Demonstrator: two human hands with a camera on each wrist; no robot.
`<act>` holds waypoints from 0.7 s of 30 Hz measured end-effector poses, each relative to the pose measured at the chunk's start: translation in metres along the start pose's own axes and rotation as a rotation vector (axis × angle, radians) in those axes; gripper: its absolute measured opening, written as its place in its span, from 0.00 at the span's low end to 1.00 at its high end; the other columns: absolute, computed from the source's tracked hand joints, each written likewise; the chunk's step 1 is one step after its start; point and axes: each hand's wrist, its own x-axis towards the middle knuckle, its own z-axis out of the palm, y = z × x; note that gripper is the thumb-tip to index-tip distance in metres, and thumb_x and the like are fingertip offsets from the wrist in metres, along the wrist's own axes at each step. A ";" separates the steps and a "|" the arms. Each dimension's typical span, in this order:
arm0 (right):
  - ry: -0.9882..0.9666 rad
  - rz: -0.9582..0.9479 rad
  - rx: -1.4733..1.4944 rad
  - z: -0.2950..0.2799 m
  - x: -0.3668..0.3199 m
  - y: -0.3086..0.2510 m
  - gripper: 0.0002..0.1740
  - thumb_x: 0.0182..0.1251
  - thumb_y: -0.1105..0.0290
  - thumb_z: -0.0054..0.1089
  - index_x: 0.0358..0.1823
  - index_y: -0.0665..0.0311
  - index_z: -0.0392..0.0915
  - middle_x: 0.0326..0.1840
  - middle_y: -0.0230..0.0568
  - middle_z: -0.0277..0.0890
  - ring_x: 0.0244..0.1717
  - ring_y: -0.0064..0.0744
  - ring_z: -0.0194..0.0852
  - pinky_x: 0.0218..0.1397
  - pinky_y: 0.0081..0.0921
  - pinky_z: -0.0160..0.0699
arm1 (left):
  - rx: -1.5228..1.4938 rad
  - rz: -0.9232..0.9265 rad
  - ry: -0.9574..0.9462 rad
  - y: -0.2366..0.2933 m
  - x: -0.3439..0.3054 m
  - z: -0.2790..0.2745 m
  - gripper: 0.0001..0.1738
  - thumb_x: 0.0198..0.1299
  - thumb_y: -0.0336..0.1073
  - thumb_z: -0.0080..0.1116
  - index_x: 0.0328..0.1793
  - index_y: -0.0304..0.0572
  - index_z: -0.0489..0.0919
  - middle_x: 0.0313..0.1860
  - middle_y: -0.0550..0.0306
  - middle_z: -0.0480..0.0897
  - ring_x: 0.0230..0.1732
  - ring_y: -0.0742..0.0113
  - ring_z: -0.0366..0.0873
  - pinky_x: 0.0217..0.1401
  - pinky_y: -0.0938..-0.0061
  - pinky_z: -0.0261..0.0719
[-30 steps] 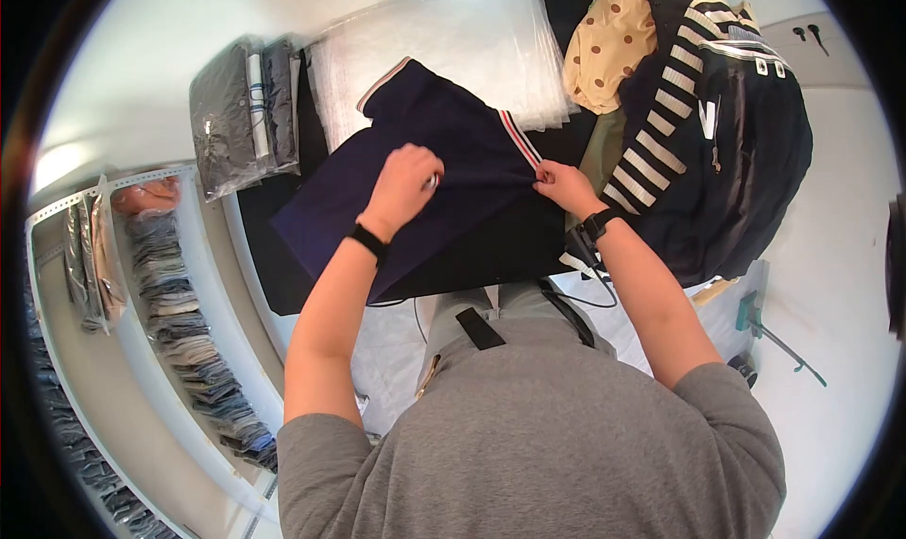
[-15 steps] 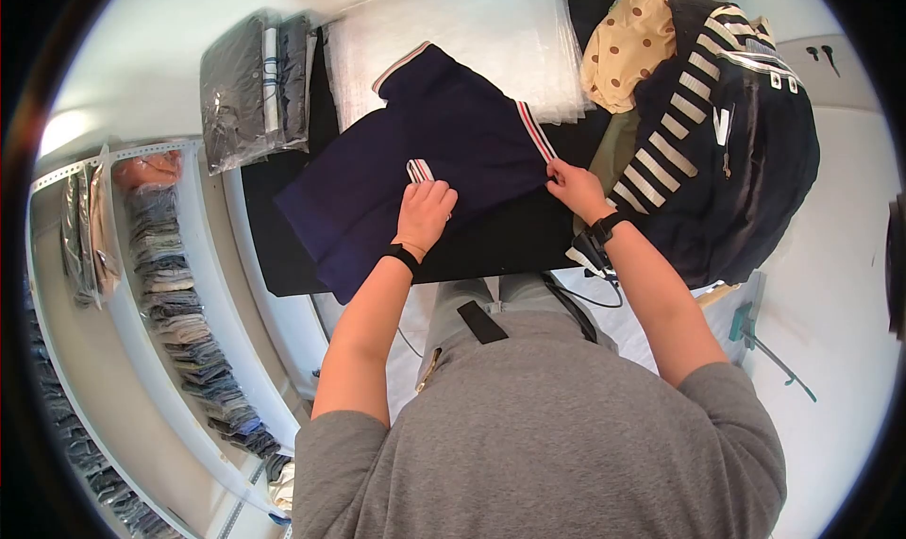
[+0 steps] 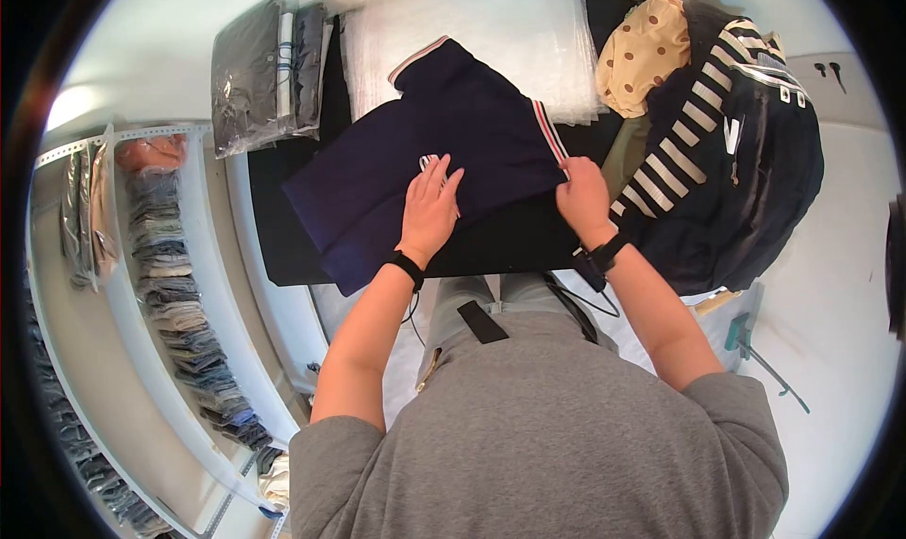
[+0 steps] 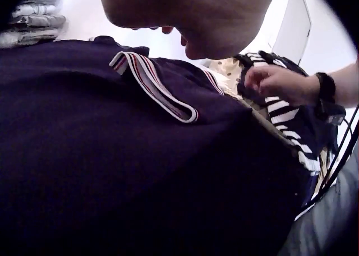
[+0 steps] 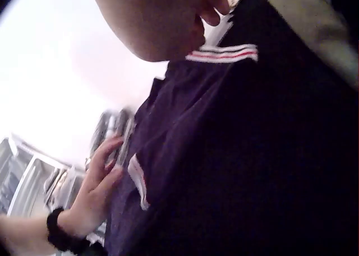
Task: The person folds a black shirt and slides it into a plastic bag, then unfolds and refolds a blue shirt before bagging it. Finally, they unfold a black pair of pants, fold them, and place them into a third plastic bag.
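A navy knit shirt (image 3: 453, 100) with red, white and black striped trim lies partly folded on the black table. My left hand (image 3: 431, 204) is over its middle, beside a short striped cuff. That cuff (image 4: 162, 93) stands up as a loose loop below the hand in the left wrist view. Straight, slightly spread fingers (image 5: 104, 152) show on my left hand in the right wrist view. With curled fingers, my right hand (image 3: 583, 197) pinches the lower end of the striped trim (image 3: 547, 128) on the shirt's right side. Its fingertips are mostly hidden in the head view.
Clear plastic bags (image 3: 472, 29) lie stacked behind the shirt. Bagged dark clothes (image 3: 255, 76) sit at the back left. On the right are a dotted beige cloth (image 3: 646, 53) and a dark jacket (image 3: 769, 180) with a striped band. Shelves of folded clothes (image 3: 175, 284) stand at left.
My left hand has let go of the striped cuff, and its fingers have straightened. Earlier it held the cuff up over the shirt. My right hand stays at the right trim.
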 end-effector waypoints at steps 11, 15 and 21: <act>-0.312 -0.449 -0.199 0.048 -0.002 -0.045 0.36 0.56 0.56 0.61 0.68 0.49 0.63 0.75 0.45 0.48 0.74 0.45 0.47 0.71 0.48 0.50 | -0.561 -0.191 -0.093 -0.037 -0.014 0.021 0.29 0.58 0.35 0.54 0.66 0.35 0.66 0.69 0.42 0.63 0.71 0.48 0.58 0.71 0.62 0.59; -0.507 -0.312 0.197 0.024 0.046 -0.040 0.20 0.56 0.63 0.61 0.49 0.64 0.78 0.61 0.53 0.69 0.59 0.53 0.68 0.62 0.36 0.68 | -0.384 -0.464 0.153 -0.100 -0.031 -0.039 0.19 0.56 0.28 0.53 0.56 0.36 0.74 0.57 0.43 0.75 0.59 0.47 0.71 0.64 0.62 0.67; -0.326 -0.056 0.225 0.010 0.184 -0.076 0.17 0.53 0.65 0.61 0.43 0.66 0.78 0.43 0.48 0.80 0.46 0.44 0.78 0.51 0.33 0.75 | 0.012 -0.648 0.105 -0.216 -0.080 -0.080 0.23 0.55 0.27 0.54 0.59 0.39 0.72 0.55 0.46 0.76 0.59 0.50 0.71 0.63 0.62 0.68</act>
